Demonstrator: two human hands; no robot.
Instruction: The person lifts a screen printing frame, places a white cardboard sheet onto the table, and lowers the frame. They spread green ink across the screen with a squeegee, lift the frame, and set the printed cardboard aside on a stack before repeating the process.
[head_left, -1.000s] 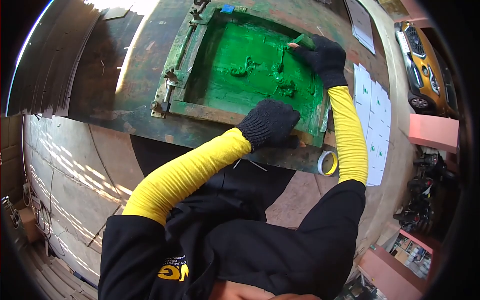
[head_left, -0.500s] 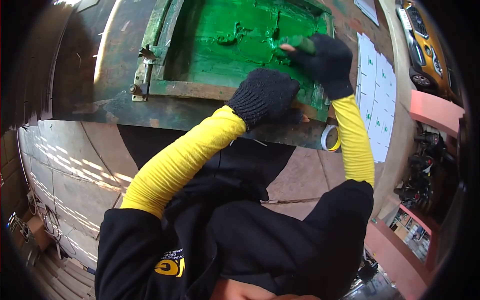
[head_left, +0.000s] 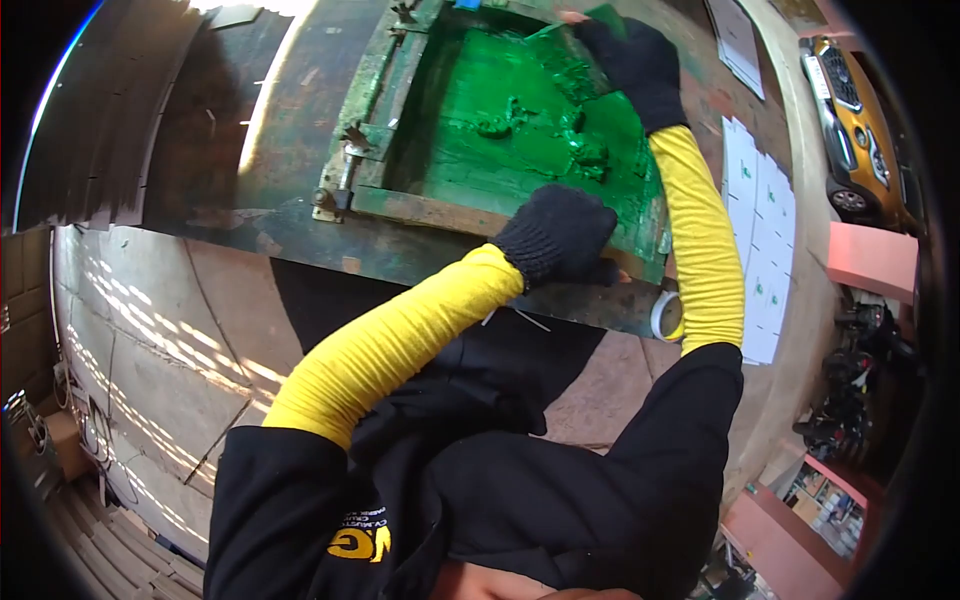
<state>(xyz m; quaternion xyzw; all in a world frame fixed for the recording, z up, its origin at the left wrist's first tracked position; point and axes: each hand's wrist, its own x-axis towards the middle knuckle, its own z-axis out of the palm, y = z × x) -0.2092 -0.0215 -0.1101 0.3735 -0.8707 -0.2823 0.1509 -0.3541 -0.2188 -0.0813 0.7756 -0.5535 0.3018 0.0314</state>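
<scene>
A wooden screen printing frame (head_left: 425, 207) lies on the workbench, its mesh (head_left: 475, 90) covered with wet green ink. Thick lumps of ink (head_left: 585, 155) sit around the middle and right of the mesh. My left hand (head_left: 560, 235), in a black fingerless glove, is closed over the near rail of the frame, with the thumb on my side. At the far right part of the frame, my gloved right hand (head_left: 632, 65) is closed on a green-coated squeegee (head_left: 606, 20). The hand and the top of the view partly hide the squeegee.
Metal hinge clamps (head_left: 358, 140) hold the frame's left side. A tape roll (head_left: 666, 315) is at the bench's near edge. Printed white sheets (head_left: 755, 230) lie to the right, with more paper (head_left: 735, 45) farther back. An orange car (head_left: 850, 120) stands beyond.
My right hand has moved the squeegee away from me toward the far end of the frame. My left hand stays on the near rail. The whole view has shifted slightly.
</scene>
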